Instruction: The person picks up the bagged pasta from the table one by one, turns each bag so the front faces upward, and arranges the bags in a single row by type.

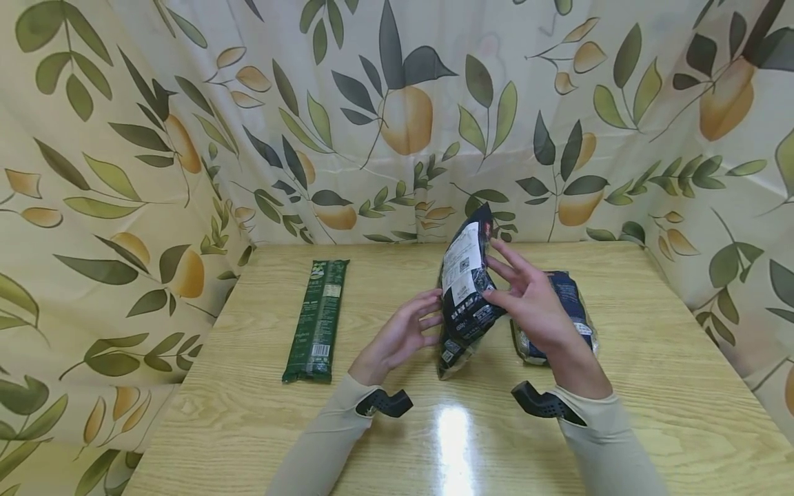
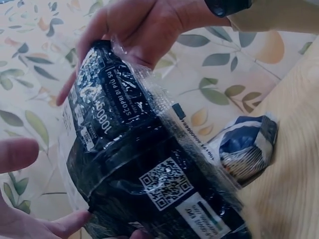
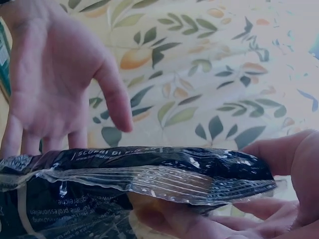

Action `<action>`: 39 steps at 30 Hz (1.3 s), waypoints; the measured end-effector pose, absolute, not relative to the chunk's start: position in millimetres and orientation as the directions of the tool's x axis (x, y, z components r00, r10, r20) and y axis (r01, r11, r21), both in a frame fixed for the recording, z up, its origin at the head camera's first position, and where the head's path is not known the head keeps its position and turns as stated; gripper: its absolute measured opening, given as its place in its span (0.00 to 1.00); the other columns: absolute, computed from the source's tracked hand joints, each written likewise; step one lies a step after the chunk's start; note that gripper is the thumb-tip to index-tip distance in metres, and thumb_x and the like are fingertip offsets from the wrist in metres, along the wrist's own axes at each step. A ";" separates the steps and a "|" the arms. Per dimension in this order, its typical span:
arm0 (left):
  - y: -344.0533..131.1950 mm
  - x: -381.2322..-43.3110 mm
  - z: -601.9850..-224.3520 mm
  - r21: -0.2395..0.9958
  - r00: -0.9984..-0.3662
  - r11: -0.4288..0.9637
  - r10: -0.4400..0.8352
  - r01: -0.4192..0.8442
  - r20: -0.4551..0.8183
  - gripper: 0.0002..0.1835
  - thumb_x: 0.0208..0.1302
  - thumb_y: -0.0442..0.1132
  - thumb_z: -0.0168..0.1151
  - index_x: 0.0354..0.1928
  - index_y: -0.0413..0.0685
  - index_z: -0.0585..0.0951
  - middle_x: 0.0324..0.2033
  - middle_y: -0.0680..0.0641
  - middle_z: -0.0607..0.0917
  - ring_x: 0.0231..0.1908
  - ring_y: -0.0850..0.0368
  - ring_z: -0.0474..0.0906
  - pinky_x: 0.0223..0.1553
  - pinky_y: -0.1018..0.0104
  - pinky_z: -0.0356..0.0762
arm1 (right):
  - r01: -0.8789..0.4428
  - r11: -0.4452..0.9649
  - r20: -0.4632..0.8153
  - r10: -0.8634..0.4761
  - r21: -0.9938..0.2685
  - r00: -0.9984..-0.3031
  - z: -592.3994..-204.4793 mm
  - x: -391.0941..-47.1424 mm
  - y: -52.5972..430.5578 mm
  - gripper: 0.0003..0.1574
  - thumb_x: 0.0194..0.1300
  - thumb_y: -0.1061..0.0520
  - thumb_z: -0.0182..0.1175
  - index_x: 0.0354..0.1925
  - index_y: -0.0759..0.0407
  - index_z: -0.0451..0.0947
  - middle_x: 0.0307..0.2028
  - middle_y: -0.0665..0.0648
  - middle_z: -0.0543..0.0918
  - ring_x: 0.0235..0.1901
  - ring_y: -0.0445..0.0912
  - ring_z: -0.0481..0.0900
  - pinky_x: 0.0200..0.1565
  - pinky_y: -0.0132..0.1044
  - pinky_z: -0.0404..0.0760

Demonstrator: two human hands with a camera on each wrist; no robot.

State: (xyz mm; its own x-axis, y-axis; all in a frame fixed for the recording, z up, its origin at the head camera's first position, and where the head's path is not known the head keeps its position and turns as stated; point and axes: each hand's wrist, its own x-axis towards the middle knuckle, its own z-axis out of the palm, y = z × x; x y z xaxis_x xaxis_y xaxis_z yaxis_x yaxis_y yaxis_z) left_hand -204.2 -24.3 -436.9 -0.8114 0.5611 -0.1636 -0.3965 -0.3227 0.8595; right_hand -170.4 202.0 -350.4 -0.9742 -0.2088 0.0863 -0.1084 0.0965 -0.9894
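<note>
A dark blue plastic pasta bag (image 1: pixel 466 275) with a white label and a marked 1000 g weight stands tilted above the table's middle. My right hand (image 1: pixel 538 303) holds its right side, thumb on the near face and fingers behind. At its left side my left hand (image 1: pixel 406 334) has its fingers extended and its fingertips at the bag; the thumb stands apart from it. The right wrist view shows the clear crimped seam of the bag (image 3: pixel 164 179) and the open palm of the left hand (image 3: pixel 60 84).
A long dark green packet (image 1: pixel 316 320) lies on the left of the wooden table (image 1: pixel 248 413). A second dark blue bag (image 1: pixel 567 303) lies on the right, partly hidden behind my right hand. Patterned cloth (image 1: pixel 372 138) hangs around the back and sides.
</note>
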 end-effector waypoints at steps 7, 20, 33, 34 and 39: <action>-34.2 -207.2 -438.5 0.886 -0.802 -0.287 0.581 -0.365 -0.142 0.29 0.76 0.49 0.47 0.74 0.49 0.61 0.64 0.46 0.69 0.57 0.54 0.70 0.59 0.57 0.72 | -0.152 0.140 0.113 -0.254 -0.978 -0.961 -354.3 -173.2 187.5 0.48 0.72 0.71 0.53 0.83 0.55 0.49 0.81 0.64 0.54 0.82 0.62 0.48 0.75 0.69 0.55; -44.6 -214.0 -434.1 0.925 -0.816 -0.161 0.538 -0.345 -0.211 0.28 0.80 0.45 0.44 0.76 0.45 0.60 0.66 0.43 0.72 0.52 0.56 0.77 0.58 0.60 0.76 | -0.086 0.097 0.050 -0.326 -0.992 -0.944 -357.3 -170.7 180.2 0.42 0.77 0.62 0.53 0.82 0.55 0.50 0.83 0.58 0.51 0.81 0.63 0.49 0.71 0.73 0.59; -57.7 -216.0 -428.9 0.935 -0.789 -0.112 0.575 -0.338 -0.216 0.31 0.81 0.47 0.42 0.80 0.45 0.55 0.76 0.34 0.62 0.65 0.43 0.73 0.71 0.48 0.70 | -0.058 0.070 0.029 -0.354 -0.996 -0.935 -362.5 -168.6 172.1 0.38 0.80 0.55 0.52 0.81 0.54 0.54 0.83 0.58 0.53 0.80 0.64 0.53 0.72 0.74 0.57; -57.9 -215.8 -428.4 0.936 -0.790 -0.105 0.572 -0.336 -0.219 0.31 0.81 0.47 0.42 0.80 0.45 0.55 0.76 0.34 0.62 0.66 0.42 0.72 0.72 0.47 0.70 | -0.057 0.069 0.028 -0.357 -0.996 -0.934 -362.8 -168.5 171.6 0.38 0.80 0.55 0.52 0.81 0.54 0.54 0.83 0.58 0.53 0.80 0.64 0.53 0.73 0.73 0.57; -59.3 -213.7 -424.1 0.940 -0.802 -0.084 0.550 -0.330 -0.232 0.32 0.81 0.48 0.43 0.80 0.46 0.55 0.77 0.36 0.59 0.73 0.32 0.65 0.74 0.40 0.65 | -0.054 0.063 0.027 -0.368 -0.997 -0.930 -364.1 -168.1 168.2 0.38 0.80 0.55 0.51 0.81 0.55 0.53 0.83 0.59 0.53 0.80 0.63 0.53 0.73 0.72 0.58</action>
